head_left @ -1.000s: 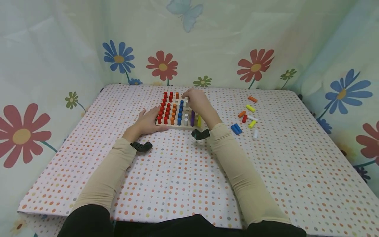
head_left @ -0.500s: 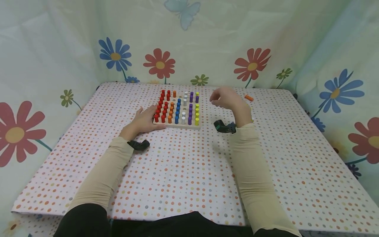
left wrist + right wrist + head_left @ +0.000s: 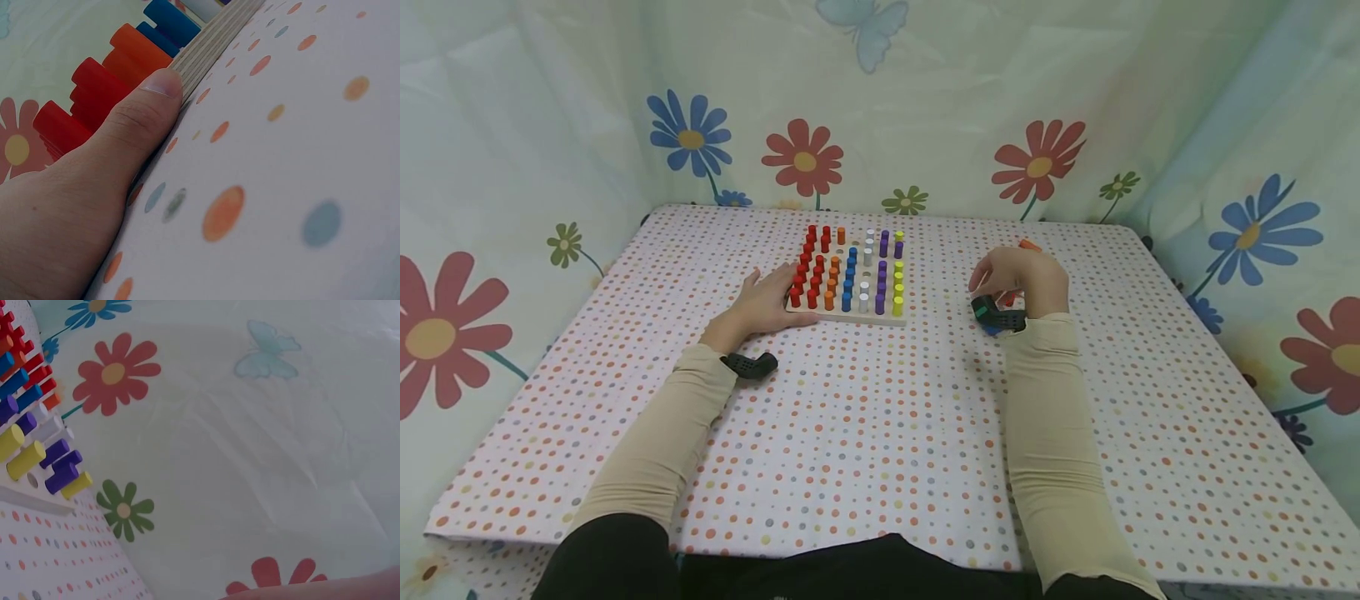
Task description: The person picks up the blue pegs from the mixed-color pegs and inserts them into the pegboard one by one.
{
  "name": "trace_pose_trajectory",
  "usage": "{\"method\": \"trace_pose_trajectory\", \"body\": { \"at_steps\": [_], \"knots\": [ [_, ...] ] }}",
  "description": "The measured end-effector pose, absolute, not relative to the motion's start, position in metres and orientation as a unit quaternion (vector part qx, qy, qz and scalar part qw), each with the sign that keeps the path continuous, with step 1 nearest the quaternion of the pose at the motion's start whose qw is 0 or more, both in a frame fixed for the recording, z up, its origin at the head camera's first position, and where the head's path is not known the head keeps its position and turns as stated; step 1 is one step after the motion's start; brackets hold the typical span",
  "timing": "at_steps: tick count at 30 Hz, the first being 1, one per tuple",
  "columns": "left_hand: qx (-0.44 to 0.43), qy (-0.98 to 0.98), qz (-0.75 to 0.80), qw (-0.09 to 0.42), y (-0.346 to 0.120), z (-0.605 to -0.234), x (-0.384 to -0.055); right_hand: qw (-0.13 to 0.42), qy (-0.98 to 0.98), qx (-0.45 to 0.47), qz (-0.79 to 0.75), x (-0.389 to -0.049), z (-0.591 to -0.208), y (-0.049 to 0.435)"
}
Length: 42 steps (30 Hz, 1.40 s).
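A wooden pegboard (image 3: 880, 319) holds rows of red, orange, blue, white, purple and yellow pegs, with some holes bare. My left hand (image 3: 767, 303) rests against its left side. In the left wrist view, the thumb (image 3: 147, 106) lies along the board's front edge (image 3: 215, 40), beside red and orange pegs. Right of the board, my right hand (image 3: 1021, 273) hangs over the loose pegs, fingers bent loosely downward and nothing visible in them. It hides most of that pile; a red peg (image 3: 1010, 297), a blue peg (image 3: 992, 331) and an orange peg (image 3: 1028, 245) show around it.
A dotted cloth (image 3: 865, 450) covers the table. Flowered curtain (image 3: 940, 108) hangs behind and at both sides. The right wrist view catches the board's right end with yellow pegs (image 3: 25, 461) and purple pegs (image 3: 61, 478).
My right hand has left the back of the pegboard and travelled right, then lower, over the loose pegs. The left hand stays at the board. The head view has shifted slightly.
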<state>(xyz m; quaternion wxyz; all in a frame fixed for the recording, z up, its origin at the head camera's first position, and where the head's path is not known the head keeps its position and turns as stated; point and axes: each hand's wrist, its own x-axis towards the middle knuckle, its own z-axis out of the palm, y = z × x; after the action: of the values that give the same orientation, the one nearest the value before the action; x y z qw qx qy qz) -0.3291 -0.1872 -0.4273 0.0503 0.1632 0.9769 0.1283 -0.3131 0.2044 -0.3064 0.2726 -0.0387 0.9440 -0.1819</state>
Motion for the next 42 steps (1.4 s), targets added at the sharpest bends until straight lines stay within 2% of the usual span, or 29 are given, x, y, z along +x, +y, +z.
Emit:
{"method": "trace_pose_trajectory", "body": {
  "at_steps": [5, 10, 20, 30, 42],
  "knots": [
    [0.163, 0.978, 0.124, 0.048, -0.186, -0.427, -0.329, 0.330, 0.924, 0.002, -0.193, -0.319, -0.320, 0.215],
    [0.168, 0.977, 0.125, 0.047, -0.185, -0.423, -0.331, 0.349, 0.914, 0.022, -0.208, -0.322, -0.328, 0.222],
    [0.166, 0.977, 0.127, 0.043, -0.186, -0.423, -0.333, 0.354, 0.912, 0.050, -0.202, -0.323, -0.328, 0.213],
    [0.171, 0.975, 0.133, 0.043, -0.188, -0.425, -0.333, 0.355, 0.917, 0.049, -0.176, -0.337, -0.340, 0.208],
    [0.170, 0.975, 0.135, 0.047, -0.189, -0.428, -0.330, 0.348, 0.921, 0.029, -0.171, -0.334, -0.339, 0.203]
  ]
}}
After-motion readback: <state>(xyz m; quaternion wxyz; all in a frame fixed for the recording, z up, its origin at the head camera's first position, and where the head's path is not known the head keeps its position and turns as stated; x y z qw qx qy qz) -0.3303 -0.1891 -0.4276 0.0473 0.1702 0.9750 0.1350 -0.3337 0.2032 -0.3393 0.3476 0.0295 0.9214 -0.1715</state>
